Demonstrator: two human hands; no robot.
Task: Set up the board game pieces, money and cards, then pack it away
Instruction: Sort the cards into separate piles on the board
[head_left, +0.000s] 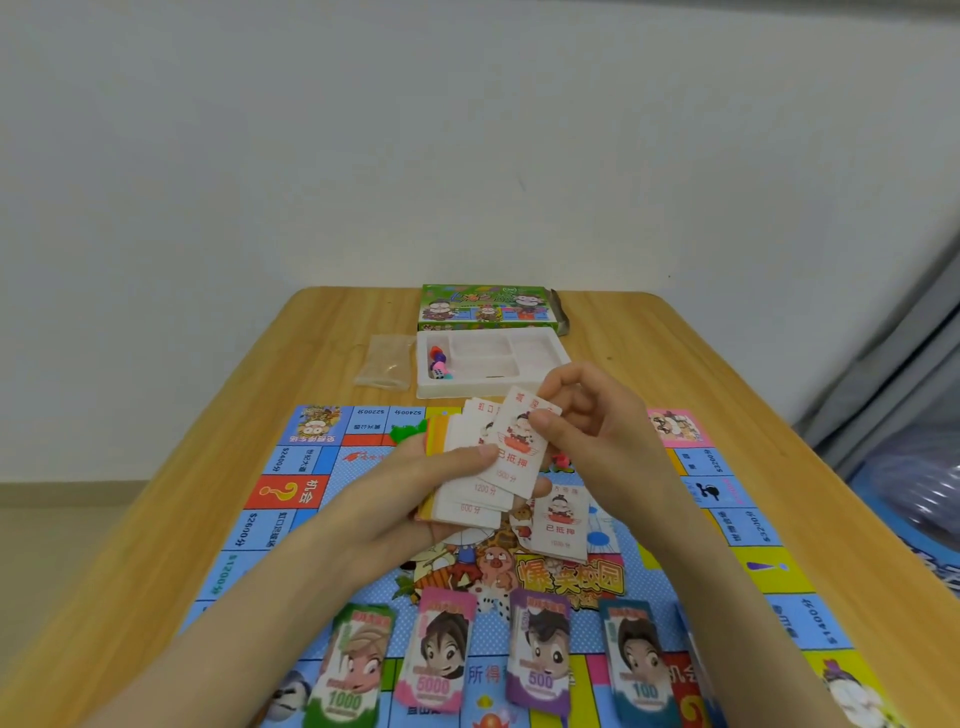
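Board (291, 525) covers most of the near table (649, 338), with narrow wood strips at the left and right. I see bare wood mostly at the far end, around the tray (540, 387), box (483, 309) and bag (384, 364). Four money piles (436, 654) line the near edge. Left hand (415, 499) is over board centre, fingers and thumb curled round the card stack (467, 506). Right hand (597, 441) is just right of it, thumb and forefinger pinching the top card (519, 447). One loose card (560, 525) lies on the board beneath.
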